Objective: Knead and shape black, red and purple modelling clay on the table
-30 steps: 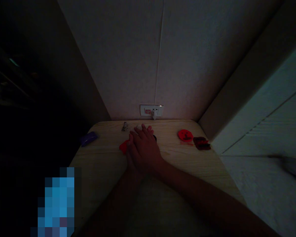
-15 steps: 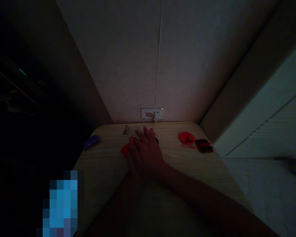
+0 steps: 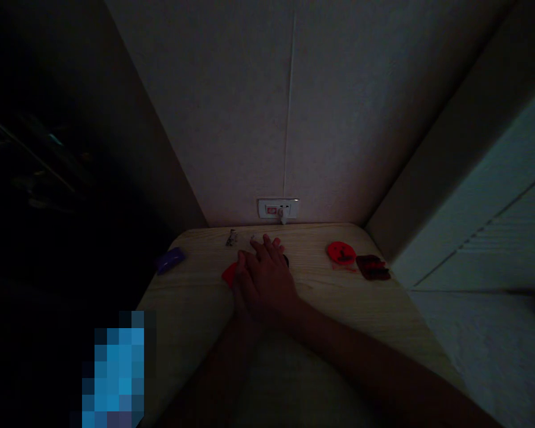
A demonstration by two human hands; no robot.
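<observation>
My right hand (image 3: 271,282) lies flat on top of my left hand (image 3: 241,297), its fingers stretched forward. Most of the left hand is hidden under it; the parts that show look flattened and open against the tabletop. A bright red piece (image 3: 229,274) sticks out from beneath the hands on the left, its kind hidden. On the right, the edge of something dark (image 3: 286,260) peeks out by the fingers. Farther right is a flat red disc (image 3: 341,253) with dark face-like marks, beside a dark red flat piece (image 3: 373,267) with black streaks.
The wooden table (image 3: 196,315) stands against a wall with a socket plate (image 3: 278,208) holding a plug. A shiny purple packet (image 3: 170,260) lies at its left edge. Dark smudges (image 3: 231,238) mark the back. A pixelated blue patch (image 3: 118,371) covers the lower left.
The whole view has shifted slightly, so everything sits a little lower and to the right. The hands stay stacked in the same spot on the table.
</observation>
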